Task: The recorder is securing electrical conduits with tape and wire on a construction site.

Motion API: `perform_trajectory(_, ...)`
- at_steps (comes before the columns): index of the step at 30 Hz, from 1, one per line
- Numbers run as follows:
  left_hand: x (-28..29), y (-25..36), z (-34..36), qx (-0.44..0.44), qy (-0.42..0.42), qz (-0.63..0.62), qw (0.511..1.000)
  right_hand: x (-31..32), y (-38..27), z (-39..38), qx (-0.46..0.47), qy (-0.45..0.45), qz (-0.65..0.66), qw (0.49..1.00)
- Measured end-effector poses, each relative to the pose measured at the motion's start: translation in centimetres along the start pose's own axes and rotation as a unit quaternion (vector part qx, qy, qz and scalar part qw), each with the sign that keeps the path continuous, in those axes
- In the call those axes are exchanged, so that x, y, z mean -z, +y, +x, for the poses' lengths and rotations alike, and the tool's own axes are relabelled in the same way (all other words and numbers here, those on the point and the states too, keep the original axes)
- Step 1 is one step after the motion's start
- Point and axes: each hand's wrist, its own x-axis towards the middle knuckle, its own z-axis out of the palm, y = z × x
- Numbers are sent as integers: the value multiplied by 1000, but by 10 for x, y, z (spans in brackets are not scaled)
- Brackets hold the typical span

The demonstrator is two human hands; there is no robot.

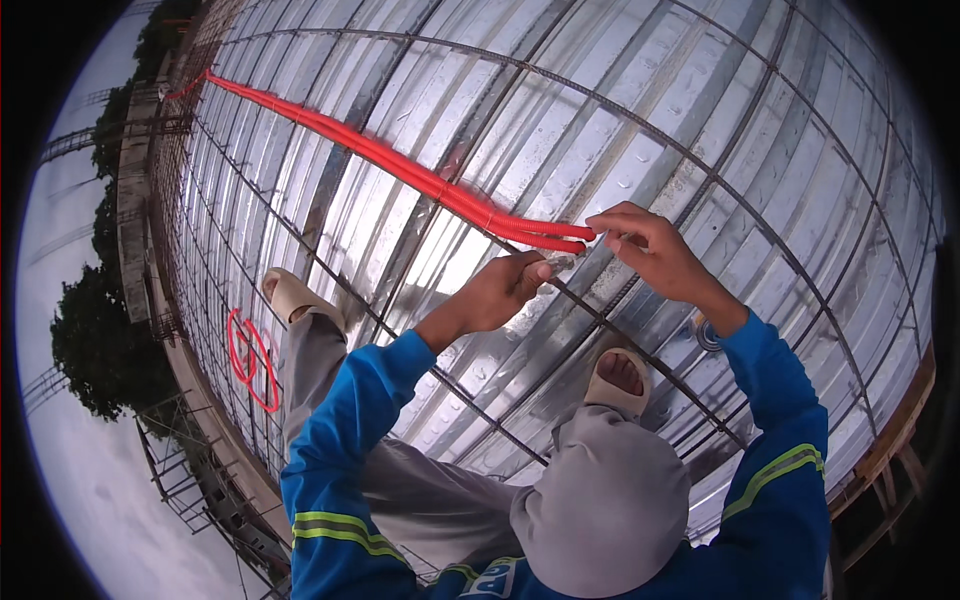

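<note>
Several red corrugated conduits (400,178) run as a bundle from the far left across the mesh, their open ends (582,238) lying between my hands. My left hand (497,290), just below those ends, is closed on a small shiny greyish piece (562,263) whose kind I cannot make out. At the upper tube end my right hand (650,250) is closed in a pinch, thumb against fingers. Something small and pale shows at its fingertips, too small to name.
Thin dark rebar mesh (716,180) crosses the ribbed shiny metal decking (640,150). Below my right wrist lies a small round roll-like thing (705,333). Loose red loops (252,358) lie at the left, near the deck's edge beam (205,400). Timber (895,440) borders the right.
</note>
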Motion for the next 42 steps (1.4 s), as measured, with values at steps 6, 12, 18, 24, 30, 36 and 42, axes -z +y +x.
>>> perform_trajectory(6, -30, -21, -8, -31, 60, -54, 996, -33, 23, -19, -39, -15, 26, 999)
perform_trajectory(12, -52, -42, -5, -34, 145, 152, 977, -48, 32, -20, -145, -6, 62, 987)
perform_trajectory(18, -72, -58, -3, 8, 132, 107, 985, -53, 40, -17, -199, -5, 67, 978)
perform_trajectory(24, -83, -67, 1, -18, 128, 112, 985, -56, 44, -17, -259, -26, 88, 961)
perform_trajectory(30, -78, -66, 8, -3, 109, 106, 988, -48, 56, -13, -278, -36, 61, 958)
perform_trajectory(36, -72, -69, 11, -8, 111, 118, 987, -46, 58, -7, -297, -49, 50, 952)
perform_trajectory(42, -72, -72, 13, 36, 108, 86, 990, -50, 64, -3, -261, -58, 34, 963)
